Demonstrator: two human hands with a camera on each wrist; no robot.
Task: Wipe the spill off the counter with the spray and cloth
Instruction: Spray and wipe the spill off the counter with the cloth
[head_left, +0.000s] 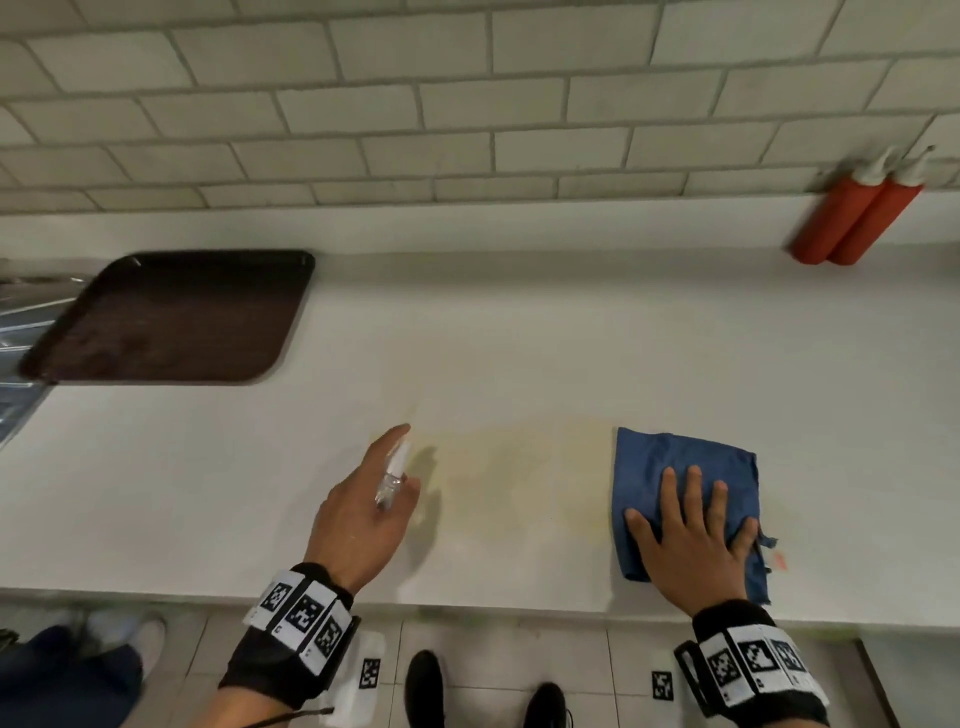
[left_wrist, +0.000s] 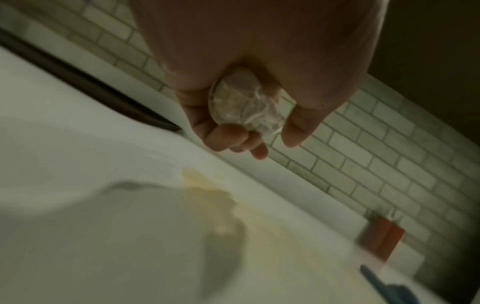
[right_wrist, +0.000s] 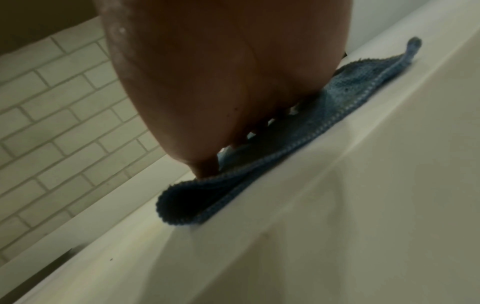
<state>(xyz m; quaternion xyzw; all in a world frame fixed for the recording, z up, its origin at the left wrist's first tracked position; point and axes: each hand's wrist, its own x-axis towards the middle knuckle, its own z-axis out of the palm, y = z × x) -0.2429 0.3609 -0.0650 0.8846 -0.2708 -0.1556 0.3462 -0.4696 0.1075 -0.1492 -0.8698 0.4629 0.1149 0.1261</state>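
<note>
A pale yellow spill (head_left: 519, 478) spreads over the white counter (head_left: 519, 338) between my hands; it shows in the left wrist view as a yellowish smear (left_wrist: 246, 218). My left hand (head_left: 369, 504) holds a small clear spray bottle (head_left: 392, 475) above the spill's left edge, index finger stretched along its white top. The bottle's clear base (left_wrist: 244, 105) sits inside my curled fingers (left_wrist: 233, 135). My right hand (head_left: 691, 530) lies flat with spread fingers on a folded blue cloth (head_left: 654, 467) at the spill's right side. The cloth (right_wrist: 285, 164) lies under my palm.
A dark brown tray (head_left: 171, 317) lies at the back left, beside a metal sink edge (head_left: 21, 322). Two red squeeze bottles (head_left: 852, 218) stand at the back right against the tiled wall (head_left: 467, 104). The counter's front edge (head_left: 467, 608) is near my wrists.
</note>
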